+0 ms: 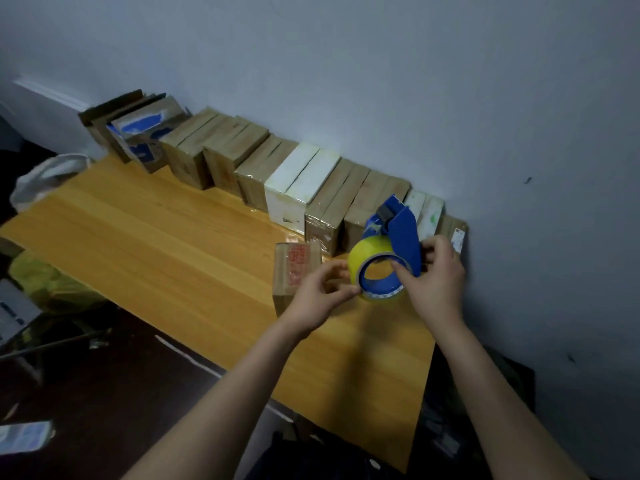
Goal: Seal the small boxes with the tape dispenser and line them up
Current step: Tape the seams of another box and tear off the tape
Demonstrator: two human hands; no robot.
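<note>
Plainly the wooden counter (173, 244) carries most of the job: a row of boxes (256, 174), brown and white, stands side by side along the wall. One brown box (294, 265) with red print on top lies apart from the row, partly behind the left hand (318, 296) and, as far as I can see, gripped by neither hand. Held above the counter, before the row's right end, is the blue tape dispenser (401, 233) with its yellow roll (363, 258). The right hand (436, 282) grips the frame, thumb at the roll's core. The left fingers (346, 291) pinch the roll's edge, seemingly at the tape end.

I'd worry that the end folds onto itself or sticks back, and that the unheld box slides once tape drags across it. The dispenser's long axis runs from the roll up and away to the cutter, which points towards the wall.
</note>
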